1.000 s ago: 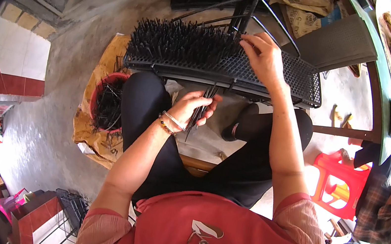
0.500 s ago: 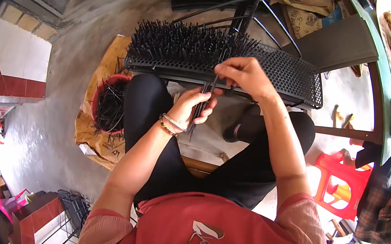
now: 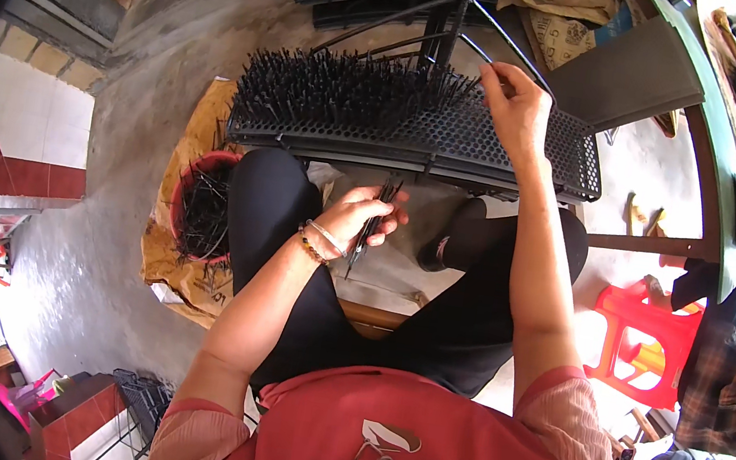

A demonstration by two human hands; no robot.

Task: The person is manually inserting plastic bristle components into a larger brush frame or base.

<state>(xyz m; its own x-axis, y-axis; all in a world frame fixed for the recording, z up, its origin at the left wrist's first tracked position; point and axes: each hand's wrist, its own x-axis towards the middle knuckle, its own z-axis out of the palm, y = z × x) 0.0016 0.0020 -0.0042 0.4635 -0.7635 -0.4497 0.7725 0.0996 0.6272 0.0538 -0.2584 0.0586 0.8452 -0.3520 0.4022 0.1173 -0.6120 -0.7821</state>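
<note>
At the dial centre, a bundle [image 3: 370, 231] of black strips is clamped in the grip of the left hand [image 3: 349, 216]. At 12 o'clock, the perforated tray [image 3: 531, 138] carries upright strips [image 3: 321, 92]; perforations show at its right end. Relative to half a second ago, the right hand [image 3: 520, 115] has moved from the bundle to 1 o'clock, near the tray's far edge. Consequence: the hands operate apart, left at the bundle, right above the tray. Whether the right fingertips meet or hold a strip cannot be told. At 9 o'clock, a basin [image 3: 209, 158] contains loose strips [image 3: 204, 212].
</note>
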